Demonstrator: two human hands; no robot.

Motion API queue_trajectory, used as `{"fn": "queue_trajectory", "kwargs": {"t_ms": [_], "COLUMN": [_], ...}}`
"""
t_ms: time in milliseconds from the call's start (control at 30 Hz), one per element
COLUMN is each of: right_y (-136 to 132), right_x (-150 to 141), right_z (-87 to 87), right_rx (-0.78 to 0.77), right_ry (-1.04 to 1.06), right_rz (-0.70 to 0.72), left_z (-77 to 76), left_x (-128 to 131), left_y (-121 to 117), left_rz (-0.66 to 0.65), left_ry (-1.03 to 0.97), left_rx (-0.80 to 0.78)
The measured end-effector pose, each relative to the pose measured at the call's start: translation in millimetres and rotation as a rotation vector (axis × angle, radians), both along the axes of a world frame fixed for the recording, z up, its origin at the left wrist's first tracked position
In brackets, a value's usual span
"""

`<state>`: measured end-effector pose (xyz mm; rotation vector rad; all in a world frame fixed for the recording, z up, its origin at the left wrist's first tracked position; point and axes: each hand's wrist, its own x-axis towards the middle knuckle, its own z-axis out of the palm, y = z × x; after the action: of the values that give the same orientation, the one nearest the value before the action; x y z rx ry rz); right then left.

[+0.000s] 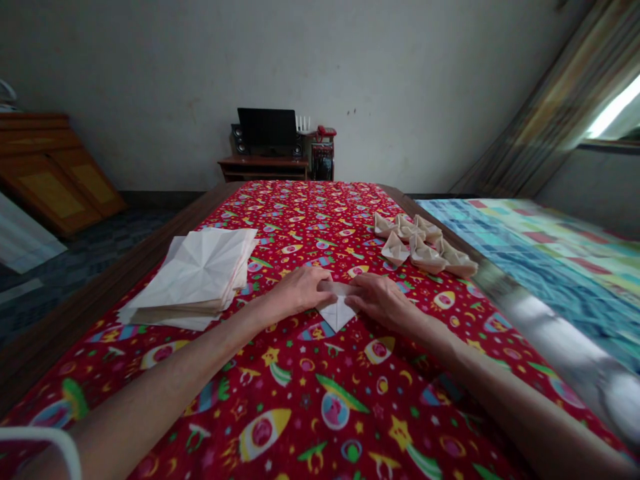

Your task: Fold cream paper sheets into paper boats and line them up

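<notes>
A small folded piece of white paper (337,316) lies in the middle of the red patterned cloth, one pointed corner facing me. My left hand (306,288) grips its upper left edge, thumb on top and the other fingers bent behind. On the upper right edge, my right hand (380,299) holds it the same way, fingers closed over the paper. Creases run down the centre of the folded paper. Left of my hands sits a stack of creased paper sheets (200,267). Several folded paper shapes (427,253) with raised points stand in two rows to the right.
The red cloth (320,393) covers a long table with dark wooden edges. Beyond its far end stand a monitor (268,128) and speakers on a desk. A bed (550,267) lies on the right, a wooden cabinet (55,173) on the left. A white curved object (45,435) shows lower left.
</notes>
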<state>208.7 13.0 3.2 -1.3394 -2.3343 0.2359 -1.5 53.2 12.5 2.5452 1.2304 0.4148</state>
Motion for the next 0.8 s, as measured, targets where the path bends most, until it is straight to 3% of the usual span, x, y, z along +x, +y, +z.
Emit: {"fn": "queue_trajectory", "kwargs": {"t_ms": [167, 433, 633, 800], "right_y": [-2, 0, -9, -19], "right_x": [-3, 7, 9, 10], "right_z": [-0.8, -19.2, -13.9, -4.4], "right_rx": [-0.014, 0.251, 0.396, 0.371], "right_ry": [0.067, 0.006, -0.169, -0.308], "right_rz": [-0.030, 0.087, 0.124, 0.176], "left_z": [-4.4, -13.4, -12.5, -9.7], "left_x": [1, -7, -17, -25], "left_y": [0, -9, -15, -28], "left_rz": [-0.030, -0.148, -0.259, -0.268], "left_ry": [-0.054, -0.209, -0.031, 0.180], "left_rx": [0.023, 0.209, 0.395, 0.477]}}
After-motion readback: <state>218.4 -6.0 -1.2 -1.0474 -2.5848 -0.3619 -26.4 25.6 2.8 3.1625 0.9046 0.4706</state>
